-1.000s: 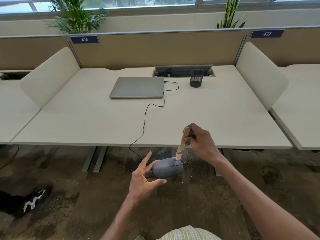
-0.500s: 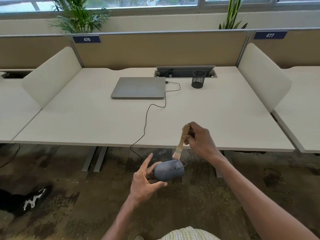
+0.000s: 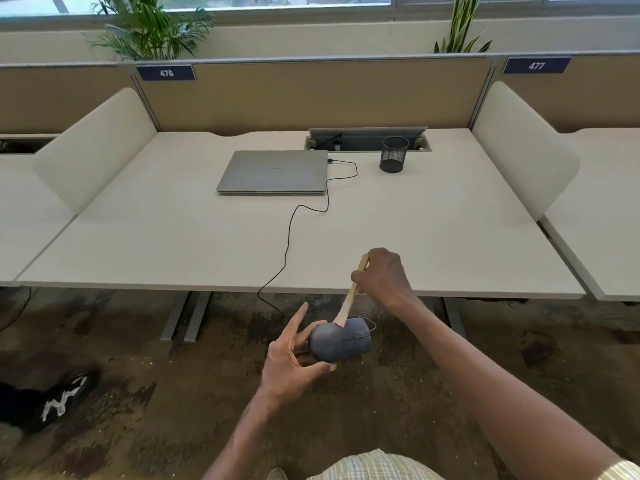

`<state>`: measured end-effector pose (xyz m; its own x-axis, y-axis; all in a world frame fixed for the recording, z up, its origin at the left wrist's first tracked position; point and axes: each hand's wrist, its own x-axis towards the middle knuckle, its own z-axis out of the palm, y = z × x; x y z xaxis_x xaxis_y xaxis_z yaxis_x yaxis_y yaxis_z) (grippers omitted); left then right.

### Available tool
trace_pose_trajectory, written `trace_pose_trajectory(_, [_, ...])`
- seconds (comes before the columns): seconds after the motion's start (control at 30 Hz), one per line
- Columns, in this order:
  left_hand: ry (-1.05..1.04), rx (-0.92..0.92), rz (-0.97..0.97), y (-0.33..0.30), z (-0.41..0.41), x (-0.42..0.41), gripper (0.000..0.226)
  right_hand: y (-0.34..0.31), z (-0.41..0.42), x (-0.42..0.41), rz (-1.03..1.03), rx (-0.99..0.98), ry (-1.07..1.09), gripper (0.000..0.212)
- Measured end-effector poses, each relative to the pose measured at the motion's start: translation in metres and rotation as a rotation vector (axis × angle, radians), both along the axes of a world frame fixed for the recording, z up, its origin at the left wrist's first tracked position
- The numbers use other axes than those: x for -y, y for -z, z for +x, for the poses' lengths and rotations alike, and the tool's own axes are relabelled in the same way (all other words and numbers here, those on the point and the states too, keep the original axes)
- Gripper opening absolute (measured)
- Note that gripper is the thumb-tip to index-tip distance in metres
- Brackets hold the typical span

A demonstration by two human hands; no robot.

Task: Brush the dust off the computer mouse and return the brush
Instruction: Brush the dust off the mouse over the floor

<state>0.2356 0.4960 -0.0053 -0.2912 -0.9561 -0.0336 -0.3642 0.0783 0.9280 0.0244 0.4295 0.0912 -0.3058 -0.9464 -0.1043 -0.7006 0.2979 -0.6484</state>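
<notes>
Below the near edge of the pale desk, over mottled carpet, our left hand grips the mouse; our right hand holds the brush.

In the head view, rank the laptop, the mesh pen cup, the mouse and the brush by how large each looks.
1. laptop, clearly largest.
2. mouse, though it is held much nearer the camera, which inflates it.
3. mesh pen cup and brush: not ranked; the cup is farther away and the right hand hides part of the brush.
</notes>
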Motion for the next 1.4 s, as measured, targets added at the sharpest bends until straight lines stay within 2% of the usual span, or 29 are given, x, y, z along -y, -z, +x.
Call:
trace_pose_trajectory(0.13, [0.011, 0.003, -0.007, -0.001, -0.004, -0.001, 0.110, -0.002, -0.018, 0.003, 0.043, -0.130, -0.021, 0.009])
trace_pose_trajectory(0.23, [0.008, 0.002, -0.010, 0.000, -0.004, 0.001, 0.112, -0.003, -0.025, 0.005, 0.018, -0.154, -0.010, 0.006])
trace_pose_trajectory(0.4, [0.006, -0.010, 0.011, -0.001, -0.004, 0.008, 0.117, -0.013, -0.012, 0.004, -0.172, -0.045, -0.031, 0.010])
trace_pose_trajectory(0.53, [0.002, -0.008, 0.010, -0.003, -0.005, 0.009, 0.114, -0.011, -0.003, 0.003, -0.141, 0.056, -0.065, 0.011])
trace_pose_trajectory(0.73, [-0.002, -0.012, 0.018, 0.000, -0.001, 0.007, 0.113, -0.005, -0.016, -0.005, -0.172, -0.147, -0.051, 0.018])
trace_pose_trajectory(0.83, [-0.020, -0.020, 0.027, 0.000, -0.002, 0.009, 0.113, -0.015, -0.011, -0.012, -0.278, 0.030, -0.103, 0.021])
trace_pose_trajectory(0.93, [-0.025, -0.030, 0.046, -0.002, -0.003, 0.013, 0.116, -0.022, 0.000, -0.022, -0.288, 0.173, -0.272, 0.024])
trace_pose_trajectory(1.03, [-0.030, -0.042, 0.053, -0.003, -0.004, 0.016, 0.115, -0.022, -0.001, -0.031, -0.281, 0.137, -0.369, 0.031])
trace_pose_trajectory(1.2, [-0.046, -0.047, 0.067, -0.002, -0.001, 0.016, 0.113, -0.023, -0.022, -0.037, -0.262, 0.069, -0.363, 0.035])
trace_pose_trajectory(1.33, [-0.045, -0.055, 0.070, -0.002, -0.002, 0.018, 0.115, -0.025, -0.028, -0.038, -0.300, 0.165, -0.303, 0.036])
trace_pose_trajectory(1.4, [-0.044, -0.062, 0.071, -0.001, -0.003, 0.020, 0.117, -0.022, -0.029, -0.037, -0.292, 0.144, -0.312, 0.036])
